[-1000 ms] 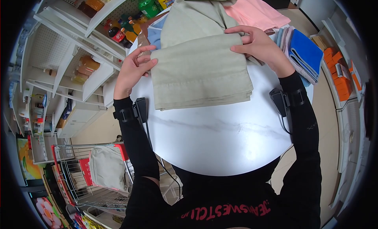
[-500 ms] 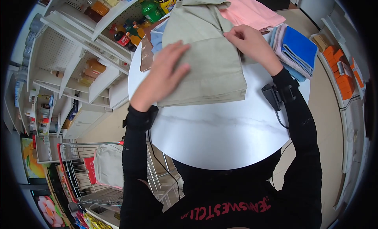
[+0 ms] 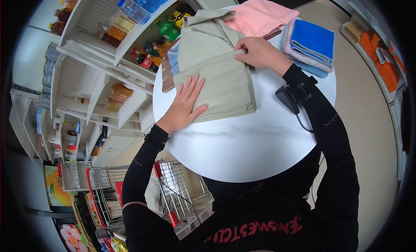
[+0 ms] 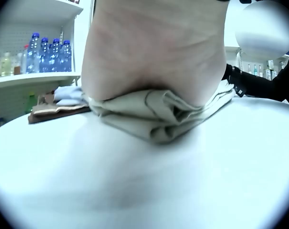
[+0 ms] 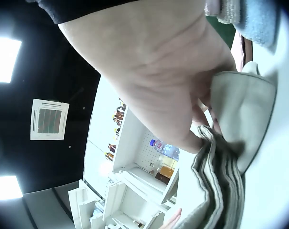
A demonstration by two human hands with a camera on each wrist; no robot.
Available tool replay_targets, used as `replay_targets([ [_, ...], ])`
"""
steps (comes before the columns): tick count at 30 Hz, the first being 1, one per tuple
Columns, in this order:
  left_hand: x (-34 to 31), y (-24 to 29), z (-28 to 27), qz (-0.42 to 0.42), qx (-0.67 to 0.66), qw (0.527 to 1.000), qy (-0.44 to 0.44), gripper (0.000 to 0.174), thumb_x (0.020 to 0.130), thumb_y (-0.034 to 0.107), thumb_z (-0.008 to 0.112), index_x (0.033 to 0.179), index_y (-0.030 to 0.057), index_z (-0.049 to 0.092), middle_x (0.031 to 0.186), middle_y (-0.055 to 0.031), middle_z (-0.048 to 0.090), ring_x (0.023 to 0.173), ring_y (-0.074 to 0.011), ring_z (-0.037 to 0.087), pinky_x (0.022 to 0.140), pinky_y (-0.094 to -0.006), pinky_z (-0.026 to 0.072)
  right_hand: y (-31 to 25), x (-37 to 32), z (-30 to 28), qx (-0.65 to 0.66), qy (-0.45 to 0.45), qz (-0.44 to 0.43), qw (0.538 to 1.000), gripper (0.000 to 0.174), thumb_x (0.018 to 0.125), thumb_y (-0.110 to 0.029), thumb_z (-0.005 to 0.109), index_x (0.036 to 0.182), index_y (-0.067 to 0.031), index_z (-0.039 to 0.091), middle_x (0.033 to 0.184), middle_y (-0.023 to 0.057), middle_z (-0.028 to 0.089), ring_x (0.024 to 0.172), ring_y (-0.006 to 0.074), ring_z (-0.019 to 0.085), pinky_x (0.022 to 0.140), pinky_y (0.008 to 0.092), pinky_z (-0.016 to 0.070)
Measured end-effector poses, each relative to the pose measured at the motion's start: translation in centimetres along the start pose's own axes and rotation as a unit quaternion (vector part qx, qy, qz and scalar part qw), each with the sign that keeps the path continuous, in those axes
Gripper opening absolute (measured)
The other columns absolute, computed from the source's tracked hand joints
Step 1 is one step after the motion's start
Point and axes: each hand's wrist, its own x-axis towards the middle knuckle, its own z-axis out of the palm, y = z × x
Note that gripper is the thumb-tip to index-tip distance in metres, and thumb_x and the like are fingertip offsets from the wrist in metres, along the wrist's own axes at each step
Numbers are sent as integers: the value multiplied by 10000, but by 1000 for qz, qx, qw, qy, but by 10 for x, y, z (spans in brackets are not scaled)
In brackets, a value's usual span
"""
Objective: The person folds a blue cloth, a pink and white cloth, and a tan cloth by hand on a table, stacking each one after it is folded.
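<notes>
A grey-green garment (image 3: 221, 80) lies on the white round table (image 3: 242, 148), its near part folded over into a layered rectangle. My left hand (image 3: 185, 103) rests flat on the left side of that fold with fingers spread. In the left wrist view the heel of the hand presses on the garment's rolled edge. At the fold's upper right corner, my right hand (image 3: 260, 54) pinches the cloth between thumb and fingers. The right wrist view shows the stacked layers (image 5: 216, 181) of the garment just below the thumb.
Beyond the garment lies a pink garment (image 3: 260, 18). Folded towels, a blue one (image 3: 314, 37) on top, sit at the table's right. Brown and light-blue cloth (image 3: 169, 74) shows at the left. Shelves with bottles (image 3: 134, 13) stand behind left; a shopping cart (image 3: 104, 178) stands at lower left.
My left hand has left the fold's upper left corner and come down flat on its left side. The right hand stays at the upper right corner. The head view has turned.
</notes>
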Motion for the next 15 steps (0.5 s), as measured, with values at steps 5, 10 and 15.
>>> replay_targets([
  [5, 15, 38, -37, -76, 48, 994, -68, 785, 1082, 495, 527, 1689, 93, 233, 1756, -201, 176, 1618, -417, 177, 1291, -584, 177, -15, -4, -7, 22, -31, 22, 999, 465, 892, -399, 731, 1183, -37, 754, 1068, 175, 766, 1006, 331, 731, 887, 421, 565],
  [10, 66, 76, -22, 52, -86, 995, -10, 774, 1085, 475, 526, 1680, 67, 247, 1751, -216, 177, 1608, -442, 189, 1285, -589, 187, -16, -1, -2, 48, -21, 45, 998, 500, 906, -433, 708, 1215, -43, 752, 1132, 191, 755, 1071, 360, 716, 924, 432, 561],
  [15, 74, 82, 17, 95, 11, 995, 36, 776, 1088, 467, 511, 1690, 75, 217, 1763, -196, 148, 1610, -477, 144, 1283, -616, 152, 4, 2, 4, 1, -14, 25, 1000, 485, 936, -418, 682, 1235, -41, 746, 1182, 205, 744, 1103, 369, 708, 947, 443, 555],
])
